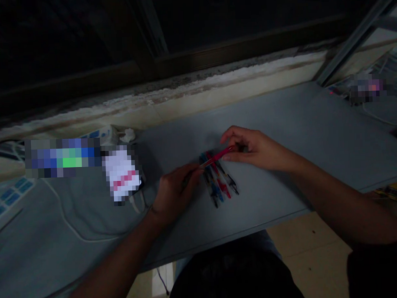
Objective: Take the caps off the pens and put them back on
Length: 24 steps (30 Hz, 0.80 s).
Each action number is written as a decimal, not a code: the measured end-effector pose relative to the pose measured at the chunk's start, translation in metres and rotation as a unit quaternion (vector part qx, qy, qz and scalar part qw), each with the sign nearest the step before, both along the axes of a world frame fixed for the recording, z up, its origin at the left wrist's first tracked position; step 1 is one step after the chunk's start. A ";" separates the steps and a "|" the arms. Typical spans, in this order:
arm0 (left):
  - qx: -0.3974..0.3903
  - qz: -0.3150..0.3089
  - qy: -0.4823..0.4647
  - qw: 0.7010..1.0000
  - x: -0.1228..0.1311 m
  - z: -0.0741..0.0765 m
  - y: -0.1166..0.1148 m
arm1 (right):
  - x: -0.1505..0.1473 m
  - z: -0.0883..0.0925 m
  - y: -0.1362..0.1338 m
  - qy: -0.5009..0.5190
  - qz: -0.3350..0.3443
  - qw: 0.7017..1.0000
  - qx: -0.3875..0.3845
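Note:
Between my two hands a red pen [221,154] is held slantwise above the table. My left hand [178,189] pinches its lower left end, fingers closed. At its upper right end, the thumb and fingers of my right hand [250,148] close on the red part. Just below lies a row of several pens side by side, among them a red pen [223,188], a black pen [232,182] and a blue pen [217,192]. The held pen and my left fingers hide part of their upper ends.
A grey table [282,120] runs along a wall under a dark window. On the left are a blurred lit device [123,175], a white cable [69,223] and a power strip [13,196]. Another blurred object [367,88] stands at the far right.

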State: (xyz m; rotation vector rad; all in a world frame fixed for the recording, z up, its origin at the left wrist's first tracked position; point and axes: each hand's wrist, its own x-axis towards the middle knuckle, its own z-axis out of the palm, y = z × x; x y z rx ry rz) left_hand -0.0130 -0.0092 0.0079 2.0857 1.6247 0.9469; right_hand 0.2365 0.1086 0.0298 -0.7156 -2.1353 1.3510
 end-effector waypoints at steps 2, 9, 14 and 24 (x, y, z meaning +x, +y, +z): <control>-0.013 -0.004 -0.001 1.000 0.000 0.000 0.000 | 0.001 0.000 0.000 -0.003 0.014 1.000 0.002; -0.025 0.002 -0.005 1.000 -0.001 0.001 -0.001 | 0.001 0.005 -0.001 -0.017 0.026 0.999 0.008; -0.027 -0.011 0.005 1.000 -0.004 0.001 -0.001 | 0.001 0.008 -0.001 -0.040 0.061 0.997 0.026; 0.233 -0.054 0.166 0.957 -0.002 -0.003 -0.004 | -0.001 0.004 0.003 -0.054 0.073 0.991 -0.101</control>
